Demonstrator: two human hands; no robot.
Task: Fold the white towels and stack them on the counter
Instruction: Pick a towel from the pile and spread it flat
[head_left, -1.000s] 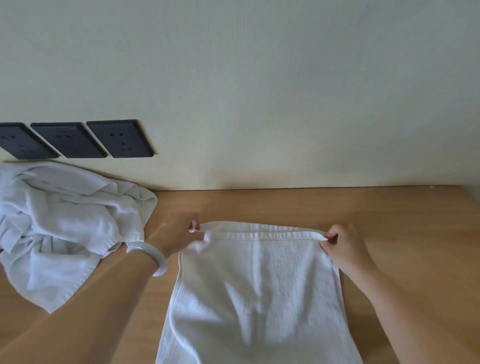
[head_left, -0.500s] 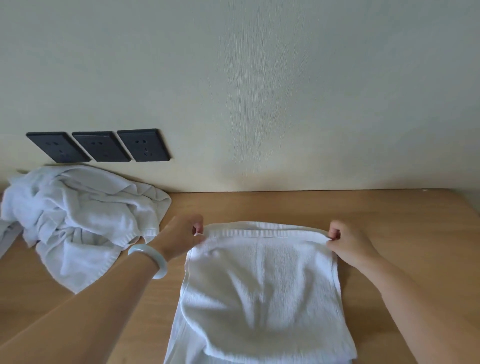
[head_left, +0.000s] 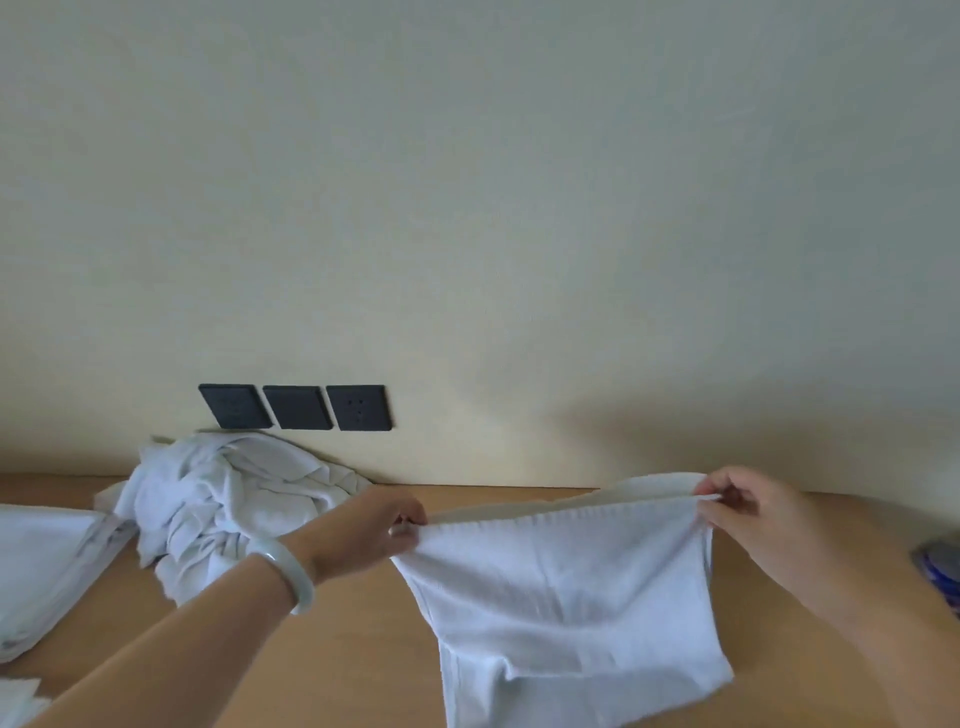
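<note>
A half-folded white towel (head_left: 566, 597) hangs stretched between my hands above the wooden counter (head_left: 337, 649). My left hand (head_left: 371, 530), with a pale bangle on the wrist, pinches its left top corner. My right hand (head_left: 748, 501) pinches the right top corner. The towel's lower part sags onto the counter near the bottom edge of the view. A crumpled heap of white towels (head_left: 223, 499) lies against the wall to the left. A flat folded white towel (head_left: 41, 561) sits at the far left.
Three black wall sockets (head_left: 296, 407) sit just above the heap on the cream wall. A blue-patterned object (head_left: 943, 569) shows at the right edge of the counter. More white cloth peeks in at the bottom left corner (head_left: 18, 701).
Both hands lifted the folded towel's far edge off the counter and carried it up and to the right. The view swung right and up, bringing the folded towel at far left into sight.
</note>
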